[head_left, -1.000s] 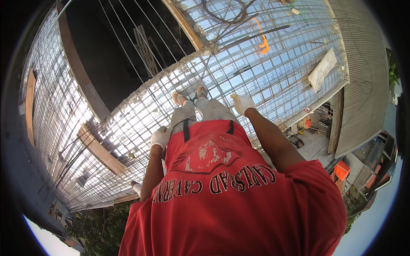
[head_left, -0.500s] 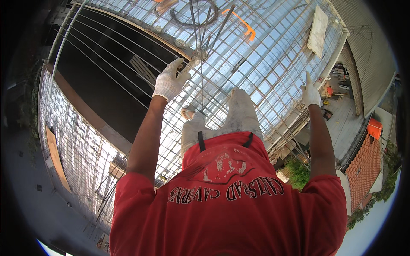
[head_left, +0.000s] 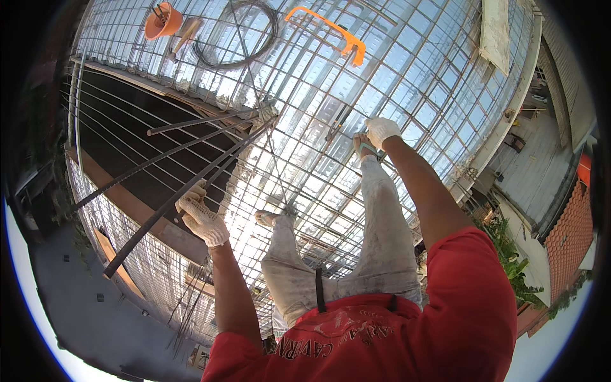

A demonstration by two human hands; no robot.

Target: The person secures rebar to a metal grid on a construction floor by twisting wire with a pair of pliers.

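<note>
My left hand (head_left: pixel 203 219), in a white knitted glove, is closed around a thick steel reinforcing bar (head_left: pixel 223 167), near its free end. Several such bars lean out to the left from one joint in the mesh. My right hand (head_left: pixel 383 131), also gloved, is low over the steel mesh (head_left: pixel 407 95), beside my right foot (head_left: pixel 364 146). Its fingers look curled in, and what they hold, if anything, is hidden. Left of it, a slim dark tool (head_left: pixel 333 130) lies on the mesh. Farther off are an orange hacksaw (head_left: pixel 337 32) and a coil of dark wire (head_left: pixel 275 35).
A dark opening (head_left: pixel 127 134) crossed by thin rods lies to the left, with a wooden edge (head_left: pixel 114 175). An orange bucket (head_left: pixel 163 21) stands at the far left. A pale board (head_left: pixel 495 32) rests at the far right, near the deck's edge, with lower roofs beyond.
My left hand has come down and closed on a bar. The right hand has moved inward from the right side to beside my foot. The view has shifted, showing the bucket and whole hacksaw.
</note>
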